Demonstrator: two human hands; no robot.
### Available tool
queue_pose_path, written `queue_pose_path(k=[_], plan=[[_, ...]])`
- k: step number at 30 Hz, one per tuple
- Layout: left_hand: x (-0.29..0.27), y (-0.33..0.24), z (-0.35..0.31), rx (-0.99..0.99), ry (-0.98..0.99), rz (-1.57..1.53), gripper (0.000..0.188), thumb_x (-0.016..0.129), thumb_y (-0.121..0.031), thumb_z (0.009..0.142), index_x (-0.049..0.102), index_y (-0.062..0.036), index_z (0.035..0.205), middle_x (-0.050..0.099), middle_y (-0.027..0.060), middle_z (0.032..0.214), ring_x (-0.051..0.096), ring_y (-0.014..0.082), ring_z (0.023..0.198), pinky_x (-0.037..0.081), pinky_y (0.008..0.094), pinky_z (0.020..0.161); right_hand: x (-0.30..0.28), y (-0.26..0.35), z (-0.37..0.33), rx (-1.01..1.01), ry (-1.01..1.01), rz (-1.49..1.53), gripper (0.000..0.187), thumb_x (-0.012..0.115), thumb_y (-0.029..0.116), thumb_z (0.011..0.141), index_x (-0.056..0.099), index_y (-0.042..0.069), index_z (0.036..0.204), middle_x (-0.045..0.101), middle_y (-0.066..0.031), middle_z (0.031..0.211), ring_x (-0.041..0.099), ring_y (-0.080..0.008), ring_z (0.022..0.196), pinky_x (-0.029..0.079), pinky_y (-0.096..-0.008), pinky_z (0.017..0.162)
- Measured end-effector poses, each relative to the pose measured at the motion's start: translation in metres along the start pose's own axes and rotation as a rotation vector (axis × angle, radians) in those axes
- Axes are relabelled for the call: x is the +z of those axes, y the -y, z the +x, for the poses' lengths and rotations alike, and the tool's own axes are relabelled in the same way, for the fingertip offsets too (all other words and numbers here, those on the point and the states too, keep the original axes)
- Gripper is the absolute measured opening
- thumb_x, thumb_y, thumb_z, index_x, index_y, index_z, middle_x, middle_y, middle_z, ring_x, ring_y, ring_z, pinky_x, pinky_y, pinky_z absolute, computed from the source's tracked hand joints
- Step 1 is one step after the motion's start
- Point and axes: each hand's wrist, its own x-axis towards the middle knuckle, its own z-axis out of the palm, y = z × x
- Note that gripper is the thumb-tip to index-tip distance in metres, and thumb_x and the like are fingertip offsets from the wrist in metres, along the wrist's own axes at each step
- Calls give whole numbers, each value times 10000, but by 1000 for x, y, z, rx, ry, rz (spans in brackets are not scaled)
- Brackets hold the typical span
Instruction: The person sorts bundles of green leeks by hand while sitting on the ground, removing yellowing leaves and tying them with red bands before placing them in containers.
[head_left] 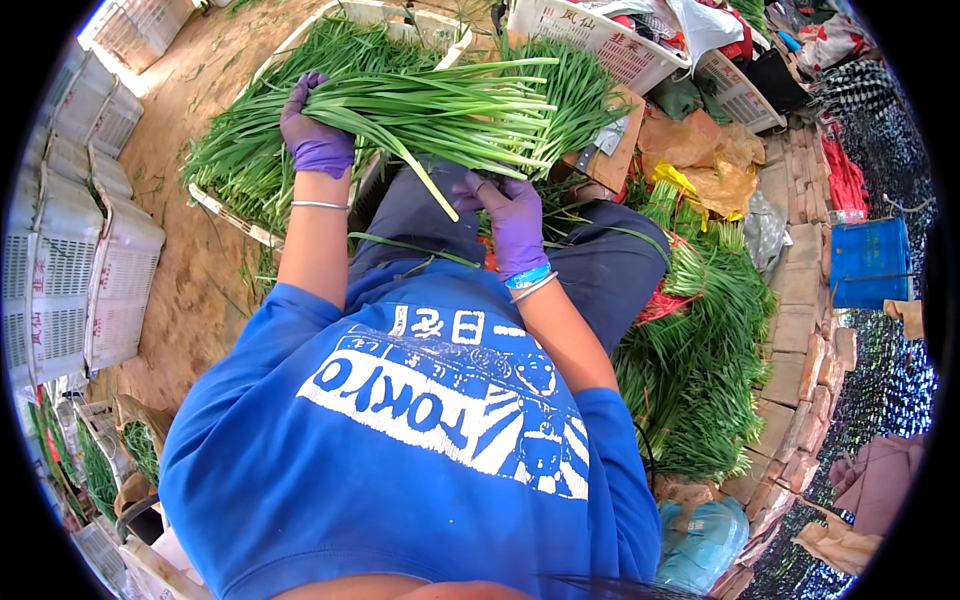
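Clamping 1 loose bunch of greens in the left hand, over the far crate; unable to tell of any grip in the right hand just beside. Seems partway, with tied bundles heaped at right, loose leaves left in the crate.

"What sort of place am I looking into?"

"From my end it reads as a produce-packing spot, perhaps a farm shed: I see long greens in hand, tied bundles heaped at the right, and slotted white crates stacked at the left."

"What's underfoot?"

"A brown, earthy floor with leaf scraps on it. Beyond the heap I make out low brickwork and dark mesh with light sparkling through."
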Motion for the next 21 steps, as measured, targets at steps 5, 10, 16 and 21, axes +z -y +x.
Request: queue_pose_path(k=[5,10,16,21], plan=[[5,6,-5,-19,-27,-68,128,471,-79,801,527,12,872,544,89,798,521,211,756,445,350,766,1,0,-3,29,-27,42,198,577,41,810,565,-46,988,624,-135,831,624,-177,664,522,-256,545],[3,5,-6,-55,24,-92,99,478,-72,797,509,4,852,533,83,794,516,214,766,444,345,753,-3,-3,-4,62,22,40,192,561,61,820,581,-51,975,632,-125,791,618,-163,652,503,-254,590],[3,-9,-2,23,37,-18,116,475,-79,802,522,11,859,547,93,787,525,226,761,442,358,761,-39,-5,-21,38,6,-371,173,514,28,827,609,-59,943,645,-106,764,624,-141,647,509,-244,592],[0,-22,-2,49,38,-74,160,466,-75,799,536,36,892,564,116,808,537,240,775,449,363,768,-126,1,-28,-132,-342,-1004,248,562,100,783,618,15,1010,645,-108,827,621,-189,715,487,-291,655]])
